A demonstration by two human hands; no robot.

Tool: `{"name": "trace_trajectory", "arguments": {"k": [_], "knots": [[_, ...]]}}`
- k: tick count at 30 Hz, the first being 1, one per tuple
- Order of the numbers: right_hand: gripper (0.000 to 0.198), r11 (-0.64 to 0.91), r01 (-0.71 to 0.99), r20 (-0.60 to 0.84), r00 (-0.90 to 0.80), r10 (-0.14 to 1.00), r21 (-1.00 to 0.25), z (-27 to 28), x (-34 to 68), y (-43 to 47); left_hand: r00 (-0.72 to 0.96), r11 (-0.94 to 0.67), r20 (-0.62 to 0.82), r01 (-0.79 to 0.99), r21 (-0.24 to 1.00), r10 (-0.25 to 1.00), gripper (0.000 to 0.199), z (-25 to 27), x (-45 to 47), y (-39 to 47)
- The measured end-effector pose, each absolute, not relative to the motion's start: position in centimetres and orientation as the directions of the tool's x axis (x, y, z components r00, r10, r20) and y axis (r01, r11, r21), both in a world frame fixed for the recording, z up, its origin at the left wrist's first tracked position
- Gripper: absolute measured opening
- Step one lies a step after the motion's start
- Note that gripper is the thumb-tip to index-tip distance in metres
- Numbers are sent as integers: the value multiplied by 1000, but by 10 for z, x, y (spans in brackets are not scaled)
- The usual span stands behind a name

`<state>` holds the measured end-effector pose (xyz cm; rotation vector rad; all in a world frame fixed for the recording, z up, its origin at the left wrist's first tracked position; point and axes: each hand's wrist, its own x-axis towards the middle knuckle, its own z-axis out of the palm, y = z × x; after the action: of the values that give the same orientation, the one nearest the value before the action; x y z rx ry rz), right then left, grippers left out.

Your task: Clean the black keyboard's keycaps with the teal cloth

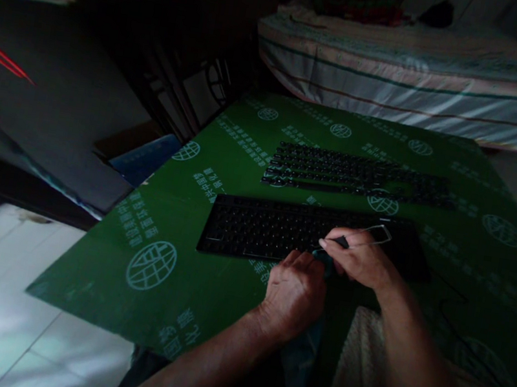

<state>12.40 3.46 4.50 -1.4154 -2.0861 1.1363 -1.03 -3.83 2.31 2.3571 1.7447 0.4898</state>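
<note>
A black keyboard base (258, 226) lies across the green table, its keycaps off over most of the board. Over its lower edge, my right hand (359, 255) is closed on a wire keycap puller (382, 233), whose thin loop sticks out to the right. A small black piece (342, 241) shows at its fingertips; whether it is a keycap or a handle is unclear. My left hand (297, 288) is closed in a fist round a blue-green cloth (304, 358), just left of the right hand. Behind the base, loose black keycaps (326, 168) lie in keyboard order.
The green table (94, 266) carries white printing. A cable (452, 316) runs from the base toward the right front. Light fabric (362, 347) lies at the front edge. A bed (404, 79) stands behind, and a dark cabinet (61, 77) is at the left.
</note>
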Motion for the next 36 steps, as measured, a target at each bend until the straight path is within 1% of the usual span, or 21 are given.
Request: {"name": "trace_trajectory", "arguments": {"k": [4, 9, 17, 21, 31, 36], "knots": [[25, 134, 580, -165, -433, 886, -803, 43, 128, 35, 262, -301, 155, 892, 337, 952, 10, 24, -11, -41], [26, 65, 594, -218, -392, 894, -802, 42, 133, 36, 283, -314, 140, 881, 354, 949, 9, 25, -8, -41], [27, 44, 601, -195, -328, 924, -798, 42, 136, 40, 283, -334, 191, 875, 351, 940, 10, 19, 1, -34], [26, 41, 609, -180, -298, 938, -792, 42, 134, 41, 260, -315, 195, 883, 349, 946, 8, 18, 0, -31], [26, 70, 594, -187, -361, 914, -802, 43, 136, 38, 272, -298, 123, 891, 342, 954, 8, 25, -4, -37], [26, 53, 584, -210, -374, 903, -810, 42, 135, 38, 277, -303, 121, 883, 359, 953, 9, 27, -8, -40]]}}
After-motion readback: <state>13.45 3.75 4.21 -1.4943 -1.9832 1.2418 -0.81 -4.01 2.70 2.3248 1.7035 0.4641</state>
